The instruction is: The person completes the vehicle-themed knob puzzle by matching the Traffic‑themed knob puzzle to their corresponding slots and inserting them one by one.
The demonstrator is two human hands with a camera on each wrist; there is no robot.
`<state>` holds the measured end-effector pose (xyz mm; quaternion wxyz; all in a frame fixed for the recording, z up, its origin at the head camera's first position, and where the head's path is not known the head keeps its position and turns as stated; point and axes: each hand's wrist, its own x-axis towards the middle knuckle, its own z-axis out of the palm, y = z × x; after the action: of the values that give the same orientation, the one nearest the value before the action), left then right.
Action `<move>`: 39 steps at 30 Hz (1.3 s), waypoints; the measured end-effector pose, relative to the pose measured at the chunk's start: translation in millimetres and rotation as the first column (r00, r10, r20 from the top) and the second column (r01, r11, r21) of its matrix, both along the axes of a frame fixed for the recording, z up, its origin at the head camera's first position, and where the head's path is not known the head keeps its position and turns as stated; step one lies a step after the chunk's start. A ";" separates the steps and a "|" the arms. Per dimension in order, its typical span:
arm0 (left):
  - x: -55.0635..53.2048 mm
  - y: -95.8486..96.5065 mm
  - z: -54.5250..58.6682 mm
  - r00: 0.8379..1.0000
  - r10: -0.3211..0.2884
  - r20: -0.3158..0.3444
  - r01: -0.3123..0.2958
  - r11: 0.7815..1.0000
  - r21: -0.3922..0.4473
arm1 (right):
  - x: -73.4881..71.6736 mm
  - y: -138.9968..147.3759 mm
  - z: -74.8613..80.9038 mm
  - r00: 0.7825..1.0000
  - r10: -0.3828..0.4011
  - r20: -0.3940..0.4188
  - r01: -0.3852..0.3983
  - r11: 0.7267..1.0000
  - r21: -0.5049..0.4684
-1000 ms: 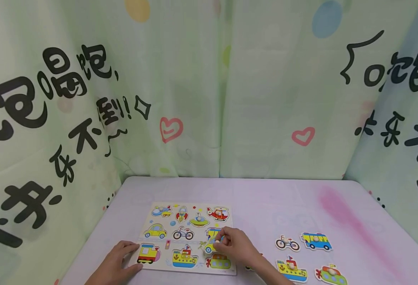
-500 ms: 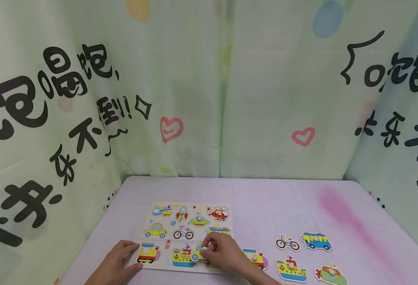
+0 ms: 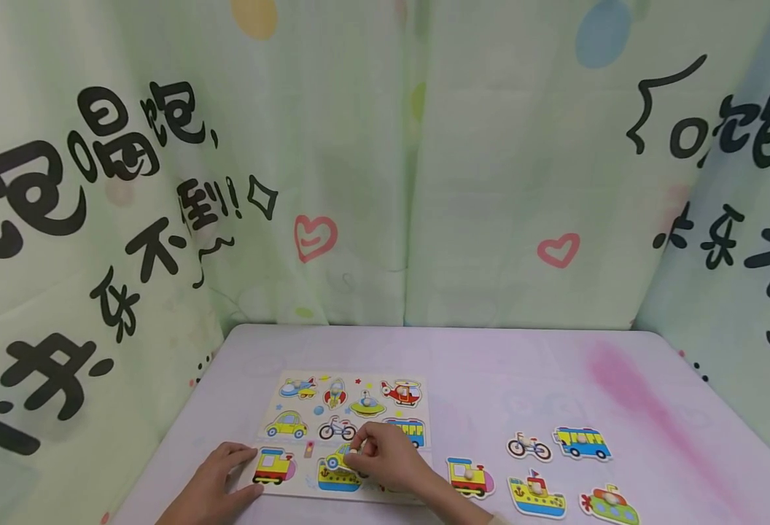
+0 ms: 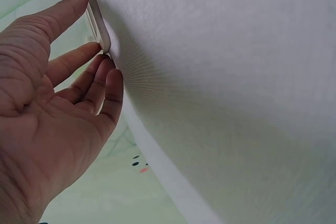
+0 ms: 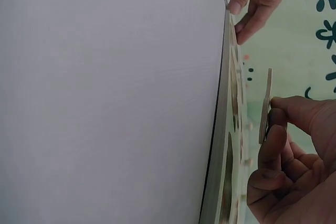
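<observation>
My right hand (image 3: 385, 456) pinches a yellow car puzzle piece (image 3: 337, 458) by its knob, above the ship picture on the puzzle board (image 3: 306, 456). In the right wrist view, the car piece (image 5: 266, 108) is edge-on and apart from the board (image 5: 223, 103), with the fingertips behind it. My left hand (image 3: 217, 477) rests at the board's near left corner, thumb and fingertips touching its edge. The left wrist view shows that hand (image 4: 68, 87) with fingers loosely bent at the board's rim (image 4: 100, 24). A yellow car picture (image 3: 286, 424) shows on the board's left side.
Right of the board lie loose pieces: a train (image 3: 469, 478), a bicycle (image 3: 529, 448), a blue bus (image 3: 582, 445), a ship (image 3: 537, 497) and a submarine (image 3: 611, 504). A printed curtain (image 3: 490, 182) hangs behind the pale table (image 3: 490, 372), which has a pink smear.
My right hand has carried the car piece leftward across the board, from the bus picture to over the ship picture, uncovering the loose train. The left hand has stayed put.
</observation>
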<state>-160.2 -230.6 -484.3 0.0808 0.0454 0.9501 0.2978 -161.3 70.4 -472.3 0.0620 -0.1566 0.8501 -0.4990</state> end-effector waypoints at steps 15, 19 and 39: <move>-1.5 -0.8 -0.6 1.000 -0.007 -0.019 0.007 1.000 0.001 | -16.5 -36.6 0.9 0.999 -0.040 0.003 0.041 0.999 -0.009; -2.1 -1.5 -1.5 1.000 -0.012 -0.021 0.012 1.000 0.001 | -22.2 -46.0 -2.7 0.998 -0.056 0.023 0.056 0.998 0.001; -2.7 -4.0 -3.2 1.000 -0.023 -0.021 0.023 1.000 0.018 | -46.4 -87.0 -2.3 0.998 -0.061 -0.006 0.061 0.997 0.045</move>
<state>-162.9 -234.6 -487.5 0.0739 0.0603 0.9476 0.3049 -207.7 -16.6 -474.6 0.0482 -0.1303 0.8655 -0.4812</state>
